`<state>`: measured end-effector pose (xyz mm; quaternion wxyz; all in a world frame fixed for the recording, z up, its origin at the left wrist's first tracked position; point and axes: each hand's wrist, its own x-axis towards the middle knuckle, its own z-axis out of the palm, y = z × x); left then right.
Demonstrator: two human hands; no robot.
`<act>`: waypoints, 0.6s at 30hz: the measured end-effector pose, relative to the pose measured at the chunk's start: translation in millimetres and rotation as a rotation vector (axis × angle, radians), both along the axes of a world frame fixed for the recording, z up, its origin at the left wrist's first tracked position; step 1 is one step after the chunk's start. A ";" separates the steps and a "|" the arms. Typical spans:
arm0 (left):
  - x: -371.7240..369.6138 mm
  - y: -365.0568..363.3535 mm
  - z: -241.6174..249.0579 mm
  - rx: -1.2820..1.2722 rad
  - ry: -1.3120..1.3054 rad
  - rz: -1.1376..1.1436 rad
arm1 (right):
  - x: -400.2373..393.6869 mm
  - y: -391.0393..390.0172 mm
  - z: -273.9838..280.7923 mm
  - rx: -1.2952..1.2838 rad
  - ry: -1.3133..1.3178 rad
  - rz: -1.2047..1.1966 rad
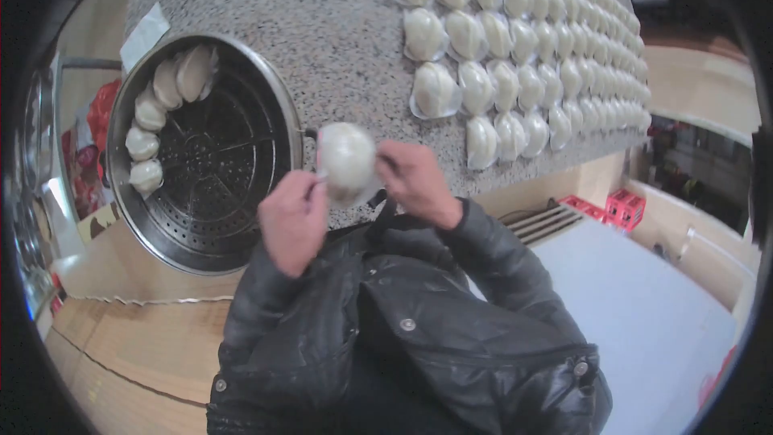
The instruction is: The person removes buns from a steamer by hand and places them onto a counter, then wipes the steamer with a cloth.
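Observation:
Both of my hands hold one pale dumpling (347, 159) on its thin plastic sheet, just above the counter's near edge. My left hand (291, 219) pinches its left side and my right hand (416, 183) grips its right side. To the left sits a round metal steamer tray (241, 145) with several dumplings (150, 130) lined along its far left rim. Rows of the same dumplings (515, 56) on plastic sheets cover the speckled stone counter (322, 24) to the right.
A scrap of white paper (145, 32) lies on the counter beyond the steamer. Red crates (624, 208) stand on the floor below the counter's right end. A red bag (101, 117) hangs left of the steamer. My black jacket fills the lower centre.

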<state>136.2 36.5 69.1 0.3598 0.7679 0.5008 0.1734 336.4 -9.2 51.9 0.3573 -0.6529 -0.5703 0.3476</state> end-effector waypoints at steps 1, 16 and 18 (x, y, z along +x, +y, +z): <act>23.6 -5.9 -10.2 -0.027 0.002 -0.065 | 22.3 -18.5 -10.5 -0.056 -0.057 -0.045; 190.2 -93.7 -141.3 -0.108 0.158 -0.241 | 152.0 -99.8 -102.0 -0.362 -0.826 -0.182; 194.9 -97.8 -138.9 -0.112 0.188 -0.217 | 155.4 -98.2 -97.9 -0.375 -0.847 -0.149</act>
